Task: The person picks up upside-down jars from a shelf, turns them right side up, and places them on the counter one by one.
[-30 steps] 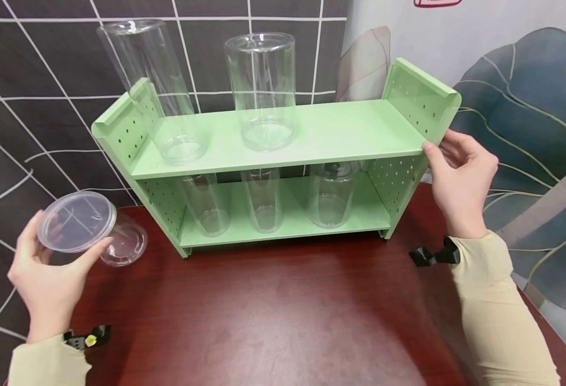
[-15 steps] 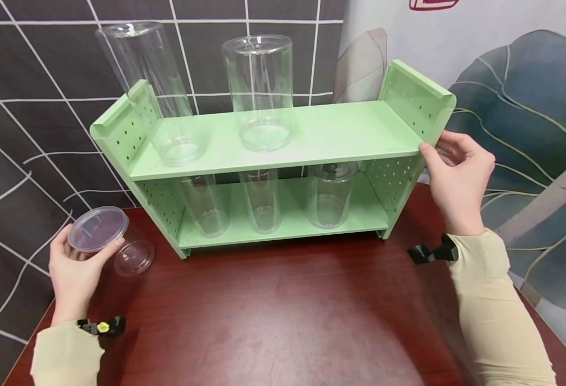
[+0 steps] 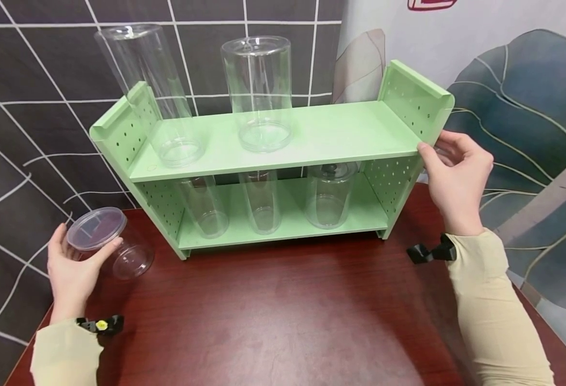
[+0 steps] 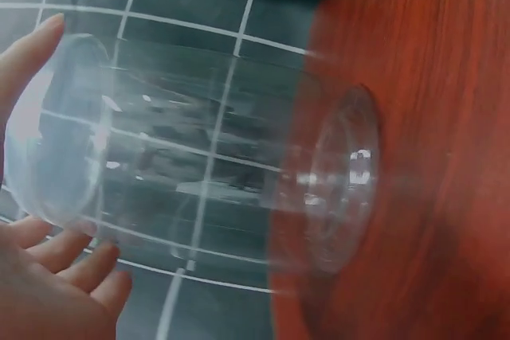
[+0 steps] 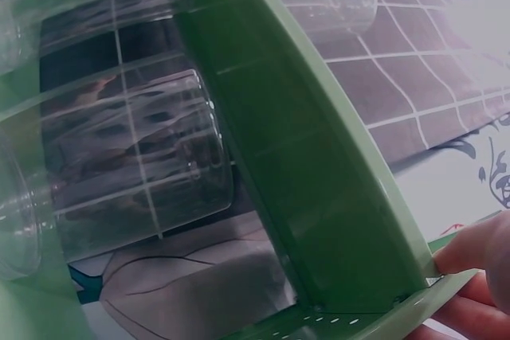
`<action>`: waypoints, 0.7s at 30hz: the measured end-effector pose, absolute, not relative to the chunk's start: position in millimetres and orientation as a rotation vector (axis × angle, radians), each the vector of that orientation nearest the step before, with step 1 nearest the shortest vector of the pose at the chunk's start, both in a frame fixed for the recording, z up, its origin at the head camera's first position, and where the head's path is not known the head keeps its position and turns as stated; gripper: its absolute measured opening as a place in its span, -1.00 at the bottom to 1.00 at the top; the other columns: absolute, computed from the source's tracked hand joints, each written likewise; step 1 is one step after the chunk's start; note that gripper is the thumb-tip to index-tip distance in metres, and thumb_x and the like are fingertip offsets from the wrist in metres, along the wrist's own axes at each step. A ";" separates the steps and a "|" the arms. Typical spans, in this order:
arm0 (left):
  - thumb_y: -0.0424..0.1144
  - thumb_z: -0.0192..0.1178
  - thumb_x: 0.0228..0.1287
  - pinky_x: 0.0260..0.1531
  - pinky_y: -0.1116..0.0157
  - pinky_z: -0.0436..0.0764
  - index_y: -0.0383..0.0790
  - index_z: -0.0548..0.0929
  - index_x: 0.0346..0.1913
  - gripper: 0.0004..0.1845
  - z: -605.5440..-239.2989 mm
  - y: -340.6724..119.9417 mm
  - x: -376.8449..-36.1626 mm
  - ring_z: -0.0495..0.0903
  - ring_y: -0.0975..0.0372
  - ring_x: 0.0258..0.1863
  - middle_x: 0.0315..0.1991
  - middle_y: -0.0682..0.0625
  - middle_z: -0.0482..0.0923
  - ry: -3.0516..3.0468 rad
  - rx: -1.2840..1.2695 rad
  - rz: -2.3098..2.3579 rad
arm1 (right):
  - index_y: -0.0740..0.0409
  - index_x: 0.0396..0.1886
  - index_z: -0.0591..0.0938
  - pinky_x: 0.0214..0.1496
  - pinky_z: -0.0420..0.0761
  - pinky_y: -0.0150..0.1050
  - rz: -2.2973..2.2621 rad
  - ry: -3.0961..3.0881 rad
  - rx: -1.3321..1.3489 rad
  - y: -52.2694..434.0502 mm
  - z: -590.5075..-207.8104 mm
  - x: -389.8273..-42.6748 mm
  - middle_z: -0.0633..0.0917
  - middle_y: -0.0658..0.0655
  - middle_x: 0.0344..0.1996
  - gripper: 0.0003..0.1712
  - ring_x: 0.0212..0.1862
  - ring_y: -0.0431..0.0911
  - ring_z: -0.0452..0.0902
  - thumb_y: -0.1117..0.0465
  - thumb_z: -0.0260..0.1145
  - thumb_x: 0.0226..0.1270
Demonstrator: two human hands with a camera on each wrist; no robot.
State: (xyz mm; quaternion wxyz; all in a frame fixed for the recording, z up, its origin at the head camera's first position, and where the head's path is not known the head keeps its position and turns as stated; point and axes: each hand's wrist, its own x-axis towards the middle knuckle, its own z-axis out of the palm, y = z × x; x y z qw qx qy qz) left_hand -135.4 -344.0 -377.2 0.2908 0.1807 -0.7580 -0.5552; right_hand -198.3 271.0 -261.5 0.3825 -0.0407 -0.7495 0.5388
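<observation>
At the left of the table, my left hand (image 3: 72, 276) holds a clear plastic jar (image 3: 133, 260) near its top. The jar's translucent lid (image 3: 96, 229) faces up. In the left wrist view the thumb lies on one side of the lid and the fingers on the other, and the jar's base (image 4: 343, 181) is seen against the red tabletop. My right hand (image 3: 458, 174) grips the right side of the green two-tier shelf (image 3: 340, 128), thumb at the front edge and fingers behind the side panel. The right wrist view shows those fingers (image 5: 474, 308) on the shelf.
Two tall clear containers, a left one (image 3: 181, 145) and a middle one (image 3: 263, 123), stand on the upper tier. Three more, including a wide jar (image 3: 330, 198), are on the lower tier. A dark tiled wall (image 3: 200, 69) rises close behind. The red table (image 3: 263, 311) extends in front.
My left hand has moved right and down with the jar, bringing it lower beside the shelf's left side. My right hand has kept its grip on the shelf. The view has shifted slightly.
</observation>
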 end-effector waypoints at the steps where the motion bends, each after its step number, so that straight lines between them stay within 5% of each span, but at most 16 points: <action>1: -0.37 0.52 0.05 0.37 0.48 0.23 -0.04 0.16 0.58 0.05 -374.1 -343.6 -134.2 0.29 0.30 0.42 0.51 -0.06 0.25 -2.039 0.484 -1.437 | 0.15 0.07 0.76 0.10 0.64 -0.34 1.376 -1.912 -0.104 271.1 -261.6 -198.3 0.77 0.08 -0.05 -0.64 -0.06 -0.24 0.71 0.28 0.48 0.27; 5: -0.33 0.54 0.03 0.44 0.43 0.10 -0.08 0.20 0.56 0.03 -354.8 -334.9 -130.7 0.21 0.28 0.47 0.51 -0.04 0.24 -1.975 0.438 -1.346 | 0.13 0.08 0.76 0.10 0.64 -0.35 1.381 -1.910 -0.096 271.9 -262.0 -198.7 0.77 0.07 -0.05 -0.64 -0.06 -0.23 0.71 0.28 0.48 0.26; 13: -0.54 0.56 -0.14 0.38 0.47 0.21 -0.18 0.36 0.46 0.00 -292.0 -293.6 -124.8 0.34 0.21 0.39 0.40 -0.05 0.39 -1.768 0.217 -1.334 | 0.16 0.07 0.76 0.09 0.65 -0.36 1.372 -1.899 -0.087 271.1 -261.8 -198.5 0.77 0.05 -0.08 -0.65 -0.08 -0.24 0.71 0.30 0.47 0.26; 21: -0.58 0.68 -0.40 0.45 0.30 0.18 -0.34 0.45 0.36 0.05 -243.9 -237.3 -119.6 0.33 0.07 0.40 0.35 -0.20 0.44 -1.513 -0.198 -1.527 | 0.18 0.07 0.76 0.08 0.65 -0.36 1.381 -1.900 -0.098 268.8 -260.2 -197.3 0.77 0.05 -0.09 -0.65 -0.08 -0.24 0.71 0.32 0.46 0.26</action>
